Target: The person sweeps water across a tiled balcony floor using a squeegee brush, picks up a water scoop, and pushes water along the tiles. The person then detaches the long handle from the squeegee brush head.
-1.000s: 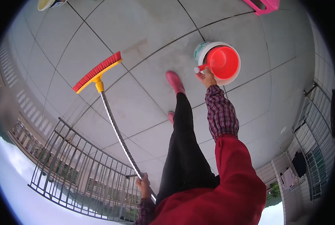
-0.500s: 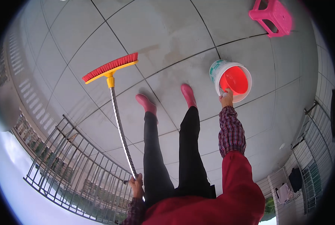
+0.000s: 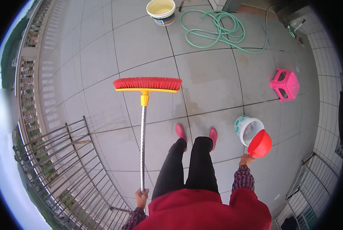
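The left grip (image 3: 141, 198) hides part of the broom pole (image 3: 142, 145); beyond the right grip (image 3: 246, 160), the red dipper (image 3: 260, 144) partly covers the bucket (image 3: 241, 128).

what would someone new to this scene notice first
Probably the broom, its red bristles raised in the left hand, and the bright red dipper in the right hand, by the white bucket. Next, the pink stool at the right and the loosely coiled green hose at the top.
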`<state>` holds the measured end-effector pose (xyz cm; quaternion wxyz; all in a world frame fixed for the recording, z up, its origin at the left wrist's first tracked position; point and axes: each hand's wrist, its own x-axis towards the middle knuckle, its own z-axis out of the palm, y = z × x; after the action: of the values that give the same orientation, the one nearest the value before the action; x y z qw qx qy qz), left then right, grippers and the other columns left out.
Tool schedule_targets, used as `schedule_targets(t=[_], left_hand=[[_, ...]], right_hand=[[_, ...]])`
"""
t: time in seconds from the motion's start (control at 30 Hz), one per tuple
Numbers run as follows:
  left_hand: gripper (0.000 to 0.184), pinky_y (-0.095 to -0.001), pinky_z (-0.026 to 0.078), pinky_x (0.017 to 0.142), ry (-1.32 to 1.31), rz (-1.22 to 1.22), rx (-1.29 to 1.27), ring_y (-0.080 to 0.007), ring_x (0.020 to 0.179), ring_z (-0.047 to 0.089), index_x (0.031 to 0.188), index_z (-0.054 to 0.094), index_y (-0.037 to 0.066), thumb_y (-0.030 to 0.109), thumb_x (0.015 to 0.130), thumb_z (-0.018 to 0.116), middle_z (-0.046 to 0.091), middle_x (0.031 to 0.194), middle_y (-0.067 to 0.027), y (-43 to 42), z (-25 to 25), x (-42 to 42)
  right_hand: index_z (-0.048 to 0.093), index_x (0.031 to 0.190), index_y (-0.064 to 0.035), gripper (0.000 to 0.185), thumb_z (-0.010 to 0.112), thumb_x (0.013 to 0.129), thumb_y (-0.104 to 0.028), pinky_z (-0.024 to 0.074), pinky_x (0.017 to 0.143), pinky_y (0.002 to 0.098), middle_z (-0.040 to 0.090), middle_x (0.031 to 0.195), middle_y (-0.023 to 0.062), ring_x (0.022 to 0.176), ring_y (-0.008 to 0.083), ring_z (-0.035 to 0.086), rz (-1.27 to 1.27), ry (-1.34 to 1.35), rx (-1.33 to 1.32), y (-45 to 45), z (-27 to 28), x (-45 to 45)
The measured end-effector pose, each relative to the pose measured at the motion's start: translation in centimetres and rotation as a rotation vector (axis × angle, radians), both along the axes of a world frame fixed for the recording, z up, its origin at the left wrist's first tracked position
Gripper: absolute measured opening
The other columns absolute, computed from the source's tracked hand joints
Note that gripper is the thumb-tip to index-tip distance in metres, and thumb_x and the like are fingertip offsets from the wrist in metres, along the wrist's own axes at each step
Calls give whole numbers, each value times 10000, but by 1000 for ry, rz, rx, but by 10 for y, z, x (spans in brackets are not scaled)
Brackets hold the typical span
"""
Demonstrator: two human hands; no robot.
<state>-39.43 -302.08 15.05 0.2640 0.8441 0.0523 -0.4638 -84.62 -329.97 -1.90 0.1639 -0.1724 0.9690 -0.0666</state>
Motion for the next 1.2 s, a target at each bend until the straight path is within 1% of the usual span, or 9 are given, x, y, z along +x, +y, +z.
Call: schedule_targets(t=[0.07,0.13,0.17,0.23,0.27,0.33,0.47,0.97,1.2], left_hand=[[133,-216,347,418,65,-17,-2,-66,439,425,634,506,38,62,696,621,466,519,3,14,2,25],[180,-214,360,425,-23,-82,-98,-73,452,435,652,511,27,120,683,662,477,531,-4,-62,-6,58],[209,-207,341,419,-77,-121,-202,-67,455,427,660,517,23,155,676,678,467,532,1,-98,-24,76],[254,-230,294,407,-114,-6,-225,-63,441,372,604,476,41,181,690,669,414,491,30,-164,-54,103],[254,-230,294,407,-113,8,-240,-63,441,372,604,476,41,181,690,669,414,491,30,-181,-68,107],[287,-257,273,405,-456,-21,-251,-66,442,329,581,446,44,197,705,654,384,472,36,-218,-91,126],[307,-279,249,407,-552,-18,-252,-70,458,298,585,433,29,212,720,639,359,468,27,-246,-118,159],[269,-310,318,460,-438,165,-83,-121,492,373,635,475,0,220,733,595,429,500,-39,-354,-129,293],[269,-297,319,465,-172,65,-100,-109,507,384,660,474,1,231,752,578,433,535,-14,-408,-133,400]], right_hand=[[348,936,41,322,506,726,-146,496,454,312,544,786,180,584,227,590,-11,-38,-54,-10,10,28],[441,848,7,226,548,720,-145,390,397,248,529,655,101,483,157,514,-152,-462,-135,-23,-5,43],[441,848,7,226,548,720,-145,390,397,248,529,655,101,483,157,514,-126,-484,-123,-28,-12,59],[474,753,-36,141,534,760,-163,298,360,225,477,589,55,424,109,414,-169,-845,-382,-52,-20,87],[474,753,-36,141,534,760,-163,298,360,225,477,589,55,424,109,414,-150,-847,-391,-72,-22,101],[479,801,-71,112,532,779,-168,271,355,217,448,555,29,407,91,378,-332,-845,-281,-116,-24,150],[478,845,-84,127,548,787,-173,283,336,211,466,556,36,399,87,399,-136,-926,-305,-181,-30,222],[505,844,-61,129,543,789,-171,302,340,205,470,563,10,406,71,399,462,-851,-199,-442,-31,458],[515,876,-41,172,575,772,-164,313,332,207,489,573,25,413,77,418,293,-804,-250,-502,-12,552]])
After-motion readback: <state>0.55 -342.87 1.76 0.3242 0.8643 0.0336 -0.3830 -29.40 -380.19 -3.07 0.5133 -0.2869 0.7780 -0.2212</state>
